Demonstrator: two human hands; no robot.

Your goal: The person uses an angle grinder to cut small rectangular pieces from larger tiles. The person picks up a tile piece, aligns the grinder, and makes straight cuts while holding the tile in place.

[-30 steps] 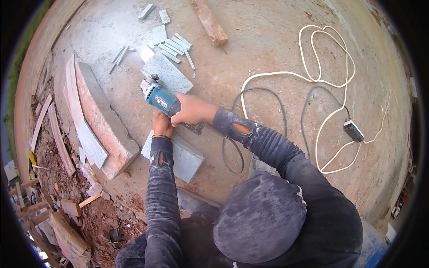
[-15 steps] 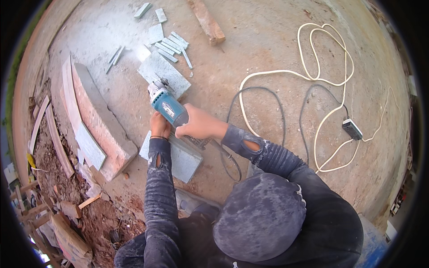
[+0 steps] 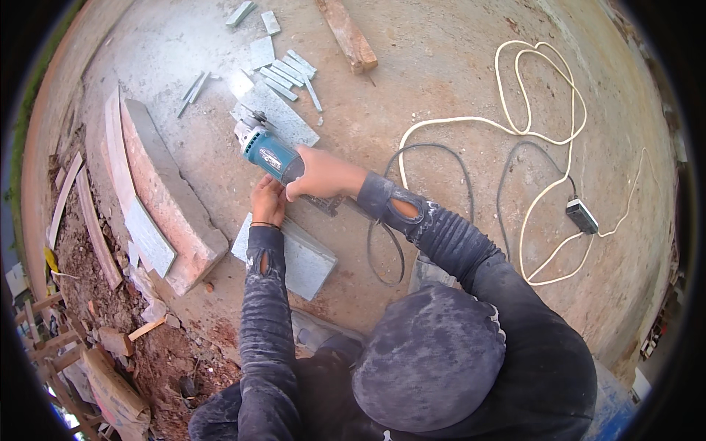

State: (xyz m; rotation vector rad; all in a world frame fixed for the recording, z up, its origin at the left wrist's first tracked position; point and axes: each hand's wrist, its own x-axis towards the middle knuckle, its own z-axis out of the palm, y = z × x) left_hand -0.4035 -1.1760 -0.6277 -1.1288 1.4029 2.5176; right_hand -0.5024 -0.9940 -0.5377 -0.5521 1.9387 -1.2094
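My right hand [image 3: 323, 176] is wrapped round the rear of a teal and black angle grinder [image 3: 268, 158]. Its head sits over a speckled grey-green stone slab [image 3: 290, 117]. My left hand [image 3: 268, 202] is curled just below the grinder's rear, against it or very near; what its fingers hold is hidden. Beneath my left wrist and to its right lies another pale stone slab [image 3: 305, 261]. Several narrow cut stone strips [image 3: 287, 77] lie beyond the grinder.
A long concrete block [image 3: 169, 206] with thin boards on it lies left, beside rubble [image 3: 176, 353]. A wooden beam [image 3: 346, 37] lies at the top. At right are looped white and black cables [image 3: 482, 121] and a dark socket box [image 3: 581, 214].
The grinder and my right hand shifted slightly down and right half a second ago, and now sit higher and further left again. My left hand has moved a little upward.
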